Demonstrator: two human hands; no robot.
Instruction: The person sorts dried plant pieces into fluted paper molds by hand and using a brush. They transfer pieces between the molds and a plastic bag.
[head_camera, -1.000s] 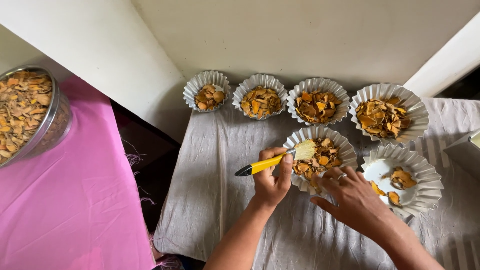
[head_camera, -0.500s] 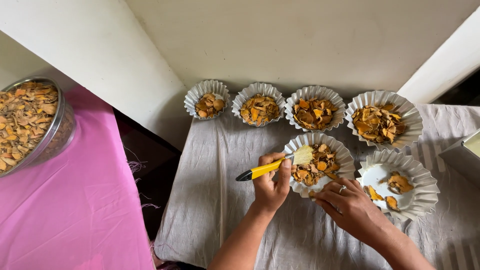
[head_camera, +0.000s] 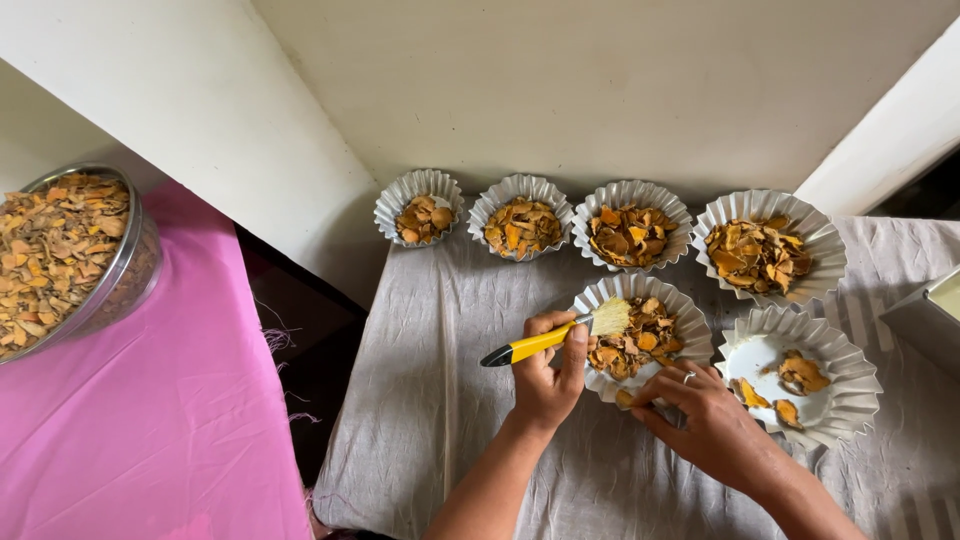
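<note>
Head view: left hand (head_camera: 545, 375) closed around yellow-handled brush (head_camera: 555, 337), bristles over front fluted cup (head_camera: 640, 335) of orange slices. Right hand (head_camera: 705, 420) pinching that cup's near rim, fingers bent. Four filled cups (head_camera: 630, 222) lined up behind on grey cloth (head_camera: 440, 400); steel bowl (head_camera: 75, 255) far left on pink cloth (head_camera: 150, 430).
</note>
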